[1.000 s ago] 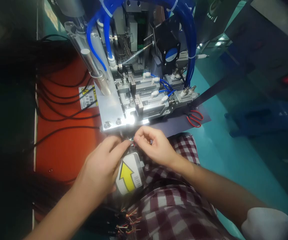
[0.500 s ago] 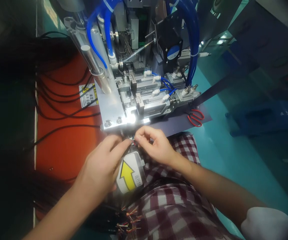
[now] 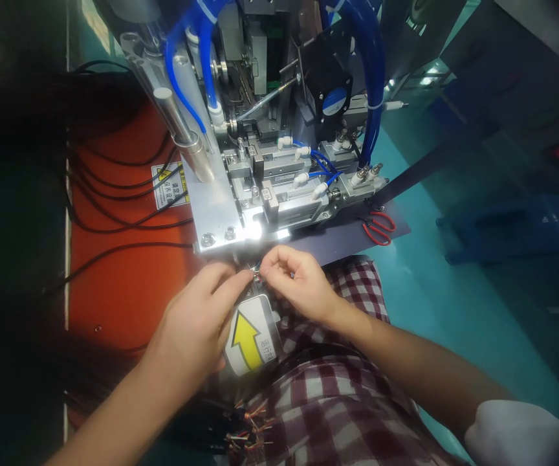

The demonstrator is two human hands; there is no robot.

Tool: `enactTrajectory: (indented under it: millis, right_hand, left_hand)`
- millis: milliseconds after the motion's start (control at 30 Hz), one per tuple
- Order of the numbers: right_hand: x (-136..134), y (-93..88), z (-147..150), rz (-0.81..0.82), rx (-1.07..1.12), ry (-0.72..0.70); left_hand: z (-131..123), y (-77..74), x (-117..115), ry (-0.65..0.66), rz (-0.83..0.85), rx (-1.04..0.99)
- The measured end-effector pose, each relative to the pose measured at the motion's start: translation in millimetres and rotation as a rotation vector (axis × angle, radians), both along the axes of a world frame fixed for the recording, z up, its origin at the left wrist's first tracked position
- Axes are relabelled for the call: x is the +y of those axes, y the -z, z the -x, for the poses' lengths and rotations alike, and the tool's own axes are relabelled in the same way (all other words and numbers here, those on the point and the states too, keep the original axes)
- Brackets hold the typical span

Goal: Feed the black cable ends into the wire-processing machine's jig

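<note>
Just beyond the arrow label (image 3: 252, 340), the left hand (image 3: 192, 317) and right hand (image 3: 301, 285) curl beside tiny wires (image 3: 257, 277); what either grips, I cannot tell.

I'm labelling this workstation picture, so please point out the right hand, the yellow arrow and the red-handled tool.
Right hand (image 3: 301, 283): head view, on the middle of the hand.
Yellow arrow (image 3: 247, 340): head view, midway along it.
Red-handled tool (image 3: 381, 228): head view, on its handles.

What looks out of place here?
No spill shows. The wire ends at the bottom splay untidily, though perhaps deliberately; a red-handled tool lies loose beside the machine. The tiny pinched piece is too small to judge.
</note>
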State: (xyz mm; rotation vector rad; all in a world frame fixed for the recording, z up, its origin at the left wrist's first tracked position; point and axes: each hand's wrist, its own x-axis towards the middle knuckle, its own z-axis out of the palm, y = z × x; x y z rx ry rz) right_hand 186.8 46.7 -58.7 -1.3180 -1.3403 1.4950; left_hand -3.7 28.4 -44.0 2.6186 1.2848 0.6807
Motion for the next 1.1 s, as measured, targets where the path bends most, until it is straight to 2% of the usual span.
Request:
enactTrajectory:
  millis: [500,600,733,800,933,1100]
  right_hand:
    - [-1,-4.0,2,0.184,0.115,0.046]
    - [-1,-5.9,1,0.144,0.067,0.028]
    - [0,-6.6,0,0.000,-0.029,0.039]
    - [0,-6.8,-1,-0.010,-0.035,0.042]
    - [3,-9.1,0,0.076,0.025,0.019]
    - [6,-12.8,1,0.297,0.188,0.007]
  left_hand:
    - [-1,-2.0,1,-0.003,0.009,-0.002]
    - [-1,-1.5,1,-0.002,0.003,-0.004]
    - [-1,-1.3,0,0.004,-0.005,-0.002]
    - [-1,-1.4,0,0.005,-0.012,0.001]
    - [-1,-1.8,1,0.002,-0.008,0.000]
    - [-1,-2.8,1,0.002,-0.015,-0.010]
